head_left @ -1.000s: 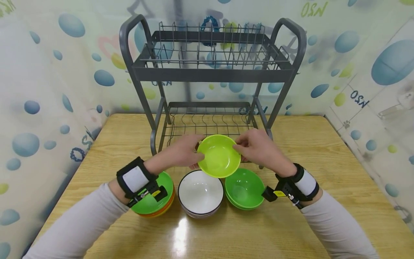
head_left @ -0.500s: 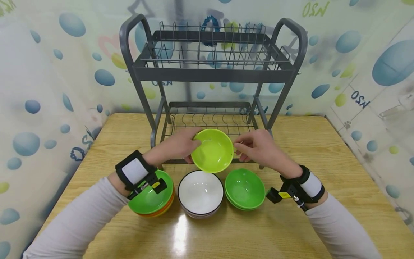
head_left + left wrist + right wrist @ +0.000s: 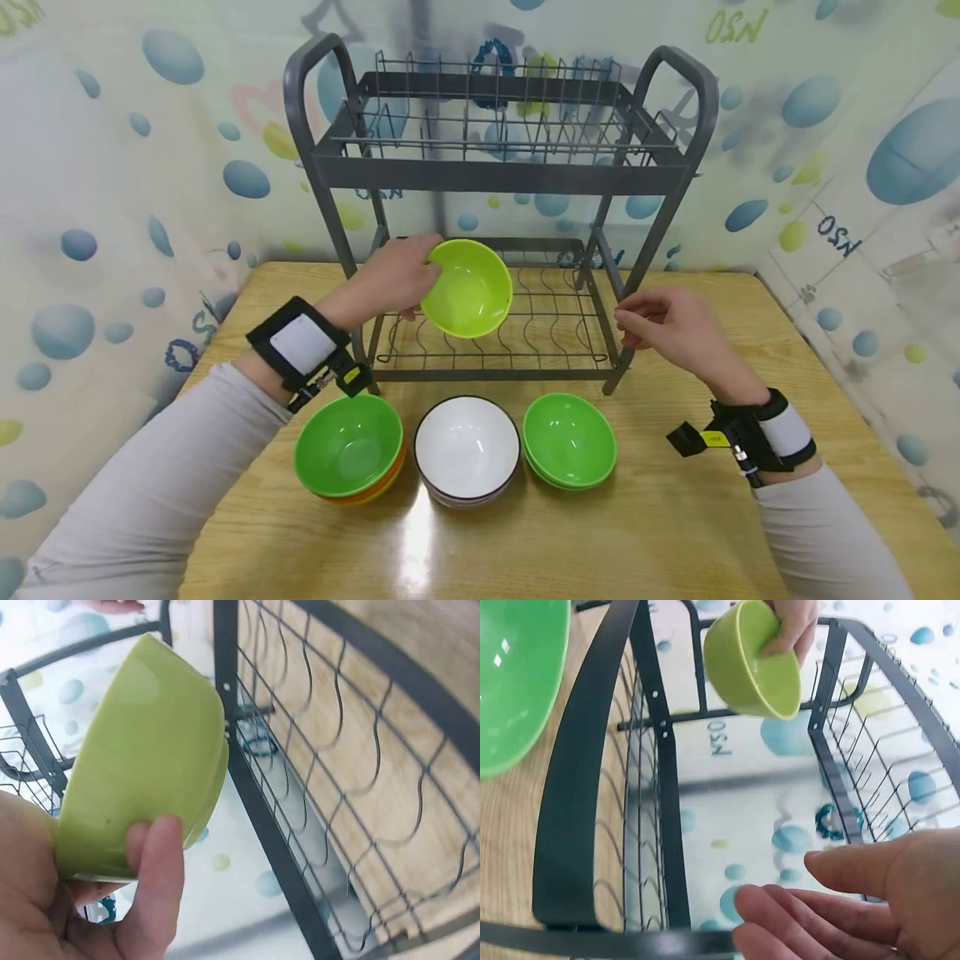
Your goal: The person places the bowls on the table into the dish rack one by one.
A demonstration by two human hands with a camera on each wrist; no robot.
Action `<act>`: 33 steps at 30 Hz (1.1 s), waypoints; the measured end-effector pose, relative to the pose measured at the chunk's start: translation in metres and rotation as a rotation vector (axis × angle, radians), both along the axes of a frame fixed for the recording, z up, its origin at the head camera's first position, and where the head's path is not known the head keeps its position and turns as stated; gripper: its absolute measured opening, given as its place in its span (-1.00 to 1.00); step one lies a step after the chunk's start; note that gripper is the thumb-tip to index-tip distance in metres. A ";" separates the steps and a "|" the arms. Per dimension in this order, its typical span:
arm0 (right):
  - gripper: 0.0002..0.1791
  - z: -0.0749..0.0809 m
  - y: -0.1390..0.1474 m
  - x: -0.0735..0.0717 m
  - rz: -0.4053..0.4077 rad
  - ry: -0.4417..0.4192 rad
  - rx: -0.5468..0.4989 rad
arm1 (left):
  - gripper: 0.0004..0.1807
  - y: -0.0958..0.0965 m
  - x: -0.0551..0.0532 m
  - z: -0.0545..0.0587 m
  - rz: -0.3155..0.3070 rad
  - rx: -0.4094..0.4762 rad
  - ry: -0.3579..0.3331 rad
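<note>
A yellow-green bowl (image 3: 468,290) is held by its left rim in my left hand (image 3: 400,272), in front of the rack's lower shelf, tilted with its inside facing me. The left wrist view shows the bowl's outer wall (image 3: 142,750), with a finger (image 3: 161,862) against it and the thumb side over the rim. My right hand (image 3: 671,329) hangs beside the rack's right front leg, holding nothing, its fingers loosely bent. In the right wrist view those fingers (image 3: 802,915) are apart from the thumb, and the bowl (image 3: 739,664) is seen across the rack.
The dark grey two-tier dish rack (image 3: 495,175) stands on the wooden table (image 3: 697,358) near the patterned wall. Along its front stand a green bowl (image 3: 351,450) on orange and yellow ones, a stack of white dark-rimmed bowls (image 3: 467,450), and stacked green bowls (image 3: 570,442).
Both hands were at the yellow-green bowl. The right hand has let go and moved right; the left hand has carried the bowl up, left and towards the lower shelf.
</note>
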State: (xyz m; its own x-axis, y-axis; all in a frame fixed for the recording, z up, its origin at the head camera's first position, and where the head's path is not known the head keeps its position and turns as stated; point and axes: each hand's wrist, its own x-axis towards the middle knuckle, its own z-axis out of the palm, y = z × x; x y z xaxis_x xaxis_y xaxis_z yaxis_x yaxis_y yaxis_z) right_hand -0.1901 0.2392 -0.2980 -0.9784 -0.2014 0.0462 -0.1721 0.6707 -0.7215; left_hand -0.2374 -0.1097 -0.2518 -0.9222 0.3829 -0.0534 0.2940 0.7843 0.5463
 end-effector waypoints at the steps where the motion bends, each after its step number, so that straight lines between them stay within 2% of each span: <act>1: -0.60 -0.001 0.004 -0.001 -0.019 0.009 0.001 | -0.62 0.000 -0.002 0.001 0.004 -0.018 0.017; 6: -0.64 -0.011 0.015 -0.004 -0.065 0.069 0.005 | -0.64 0.003 -0.017 0.000 0.016 -0.126 0.110; 10: -0.64 -0.019 0.018 -0.008 -0.086 0.102 0.048 | -0.68 0.006 -0.030 -0.004 0.063 -0.228 0.230; 13: -0.61 -0.026 0.019 -0.011 -0.085 0.084 0.055 | -0.69 0.008 -0.038 -0.007 0.101 -0.309 0.335; 16: -0.56 -0.032 0.020 -0.014 -0.073 0.023 0.007 | -0.65 0.008 -0.047 -0.009 0.139 -0.383 0.402; 21: -0.48 -0.039 0.022 -0.015 -0.050 -0.048 -0.082 | -0.49 0.008 -0.060 -0.014 0.225 -0.492 0.468; 24: -0.45 -0.041 0.023 -0.015 -0.039 -0.060 -0.109 | -0.45 0.008 -0.068 -0.020 0.271 -0.515 0.490; 28: -0.43 -0.042 0.024 -0.015 -0.050 -0.057 -0.120 | -0.54 0.009 -0.076 -0.030 0.299 -0.542 0.508; 33: -0.43 -0.041 0.023 -0.015 -0.056 -0.059 -0.126 | -0.59 0.009 -0.081 -0.039 0.306 -0.673 0.542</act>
State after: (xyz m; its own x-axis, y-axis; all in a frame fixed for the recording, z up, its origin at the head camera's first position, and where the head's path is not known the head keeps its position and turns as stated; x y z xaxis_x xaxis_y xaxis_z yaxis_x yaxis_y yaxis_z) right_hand -0.2050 0.2627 -0.3394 -0.9897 -0.1430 0.0095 -0.0917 0.5813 -0.8085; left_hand -0.3187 -0.1005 -0.2909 -0.9422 0.1622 0.2931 0.1035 0.9731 -0.2058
